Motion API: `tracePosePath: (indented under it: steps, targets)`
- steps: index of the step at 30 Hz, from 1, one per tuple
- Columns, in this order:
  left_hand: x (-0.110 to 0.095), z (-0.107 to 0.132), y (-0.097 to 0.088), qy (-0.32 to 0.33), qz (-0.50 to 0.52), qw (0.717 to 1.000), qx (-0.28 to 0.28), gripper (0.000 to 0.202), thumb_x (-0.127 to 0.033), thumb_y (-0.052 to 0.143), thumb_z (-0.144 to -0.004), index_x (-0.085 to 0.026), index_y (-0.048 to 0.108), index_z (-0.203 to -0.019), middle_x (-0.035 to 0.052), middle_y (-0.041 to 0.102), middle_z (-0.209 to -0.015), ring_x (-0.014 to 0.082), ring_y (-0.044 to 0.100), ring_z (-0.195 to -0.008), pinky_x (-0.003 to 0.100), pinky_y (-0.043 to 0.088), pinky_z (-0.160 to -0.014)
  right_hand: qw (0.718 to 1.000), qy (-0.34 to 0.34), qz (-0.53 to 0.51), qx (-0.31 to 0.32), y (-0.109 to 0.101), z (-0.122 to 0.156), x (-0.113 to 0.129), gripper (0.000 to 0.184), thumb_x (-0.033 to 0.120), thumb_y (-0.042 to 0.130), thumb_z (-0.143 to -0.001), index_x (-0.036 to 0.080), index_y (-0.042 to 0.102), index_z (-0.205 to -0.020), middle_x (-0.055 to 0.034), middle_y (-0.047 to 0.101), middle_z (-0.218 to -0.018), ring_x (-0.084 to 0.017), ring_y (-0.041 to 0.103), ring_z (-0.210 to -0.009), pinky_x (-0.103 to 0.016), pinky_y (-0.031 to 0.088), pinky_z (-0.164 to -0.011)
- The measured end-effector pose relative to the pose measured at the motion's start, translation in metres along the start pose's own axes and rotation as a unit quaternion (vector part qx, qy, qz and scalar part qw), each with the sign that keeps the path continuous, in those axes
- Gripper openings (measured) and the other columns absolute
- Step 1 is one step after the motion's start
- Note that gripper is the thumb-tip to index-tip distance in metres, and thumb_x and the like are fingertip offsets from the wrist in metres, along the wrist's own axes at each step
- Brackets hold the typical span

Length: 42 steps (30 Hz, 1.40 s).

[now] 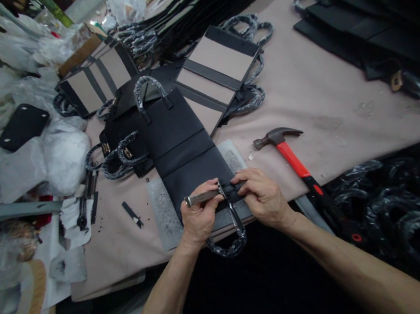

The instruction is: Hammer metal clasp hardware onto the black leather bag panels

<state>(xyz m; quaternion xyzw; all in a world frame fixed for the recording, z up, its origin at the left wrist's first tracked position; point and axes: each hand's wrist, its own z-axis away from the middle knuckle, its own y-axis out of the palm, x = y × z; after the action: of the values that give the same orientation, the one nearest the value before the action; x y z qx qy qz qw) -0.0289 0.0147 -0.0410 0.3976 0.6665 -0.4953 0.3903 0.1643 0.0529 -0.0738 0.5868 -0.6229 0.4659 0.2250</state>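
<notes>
Forearms (162, 300), bare, two, at seven and five o'clock: left hand (198, 218) pinching metal tool (203, 197), right hand (265, 198) pinching the near end of black bag (188, 147), which lies toward eleven, long axis eleven-to-five, left hand nearer its middle.

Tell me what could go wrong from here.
The metal tool in the left hand could slip on the black bag and catch the right hand, whose fingers are close by. The hammer juts past the edge of the table, so a knock might tip it off. The plastic-wrapped handle hanging near the person's body could snag.
</notes>
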Motion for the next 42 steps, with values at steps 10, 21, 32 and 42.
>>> tracePosePath:
  steps: [10, 21, 32, 42]
  targets:
    - [-0.0004, 0.0005, 0.0013, 0.027, -0.02, 0.999, 0.006, 0.014, -0.024, 0.076, -0.087, -0.019, 0.074, -0.1, 0.0089, 0.078, -0.114, 0.0234, 0.075, -0.108, 0.046, 0.058, -0.105, 1.0, -0.003, 0.0, -0.002, 0.0012, 0.0016, -0.0027, 0.032, -0.002, 0.046, -0.069, 0.023, 0.063, -0.079, -0.006, 0.072, -0.104, -0.025, 0.064, -0.111, -0.052, 0.051, -0.1]
    - [-0.0009, -0.0001, 0.0014, 0.042, -0.039, 0.998, 0.013, 0.014, -0.023, 0.076, -0.088, -0.019, 0.074, -0.101, 0.0087, 0.078, -0.114, 0.0232, 0.075, -0.107, 0.046, 0.059, -0.104, 1.0, -0.012, -0.003, -0.008, 0.002, 0.0009, -0.0024, 0.032, -0.003, 0.046, -0.069, 0.023, 0.062, -0.08, -0.0061, 0.072, -0.104, -0.025, 0.064, -0.11, -0.052, 0.052, -0.099]
    - [-0.0076, 0.0039, 0.007, 0.106, -0.109, 0.988, -0.01, 0.013, -0.018, 0.07, -0.091, -0.019, 0.07, -0.103, 0.0093, 0.077, -0.114, 0.0217, 0.075, -0.106, 0.041, 0.062, -0.099, 1.0, -0.018, 0.006, -0.004, 0.0018, 0.0003, -0.0018, 0.033, -0.004, 0.045, -0.07, 0.022, 0.061, -0.082, -0.0068, 0.071, -0.103, -0.025, 0.063, -0.11, -0.051, 0.053, -0.097]
    - [-0.0034, -0.0052, 0.0087, 0.152, -0.148, 0.977, 0.014, 0.012, -0.016, 0.066, -0.092, -0.019, 0.067, -0.103, 0.0076, 0.077, -0.11, 0.0203, 0.076, -0.103, 0.037, 0.063, -0.097, 1.0, -0.018, 0.015, -0.005, 0.0037, 0.0, -0.0019, 0.032, -0.003, 0.045, -0.071, 0.022, 0.061, -0.082, -0.007, 0.071, -0.103, -0.025, 0.063, -0.11, -0.049, 0.052, -0.098]
